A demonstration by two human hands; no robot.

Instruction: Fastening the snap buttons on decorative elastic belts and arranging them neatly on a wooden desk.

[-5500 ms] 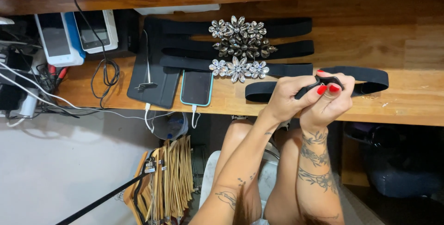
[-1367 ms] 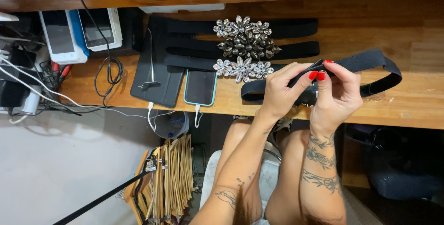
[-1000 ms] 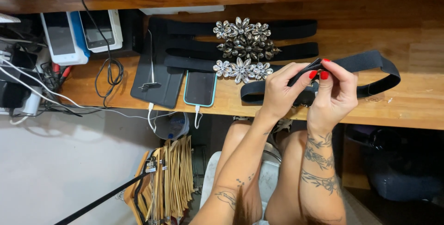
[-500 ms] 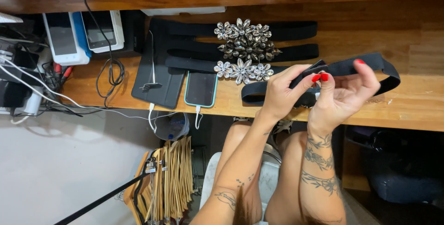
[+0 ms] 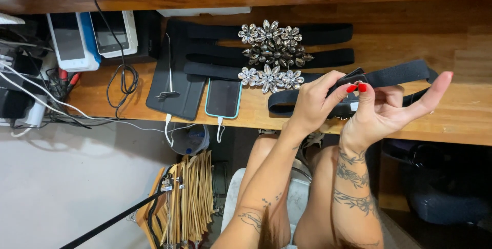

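At the far left of the wooden bench point(image 5: 461, 110), two card terminals point(image 5: 89, 39) are seen lying side by side, with a tangle of white and black cables point(image 5: 61, 100) spread beside and below them; next along, a dark tablet point(image 5: 171, 87) is laid flat with a cable plugged into its lower edge, and just beside it a phone in a teal case point(image 5: 223, 98) is set face up, likewise plugged in; under the bench edge, a bundle of wooden hangers point(image 5: 187, 198) is glimpsed on a rail near the floor; across the middle of the bench, black elastic belts with silver flower clasps point(image 5: 271, 49) are lined up one above another, lying flat; now to the action, where a plain black elastic belt point(image 5: 397, 74) is held up just above the near edge of the bench, its loop trailing onto the wood at both sides; the left hand point(image 5: 312, 103) is closed on the belt, thumb and fingers pinched around the strap near its dark clasp end; directly beside it, nails almost touching, the right hand point(image 5: 389, 110) is pressed to the same spot with thumb and one finger, while the forefinger is stretched out straight to the right and clear of the strap; both tattooed forearms are raised from the lap below.
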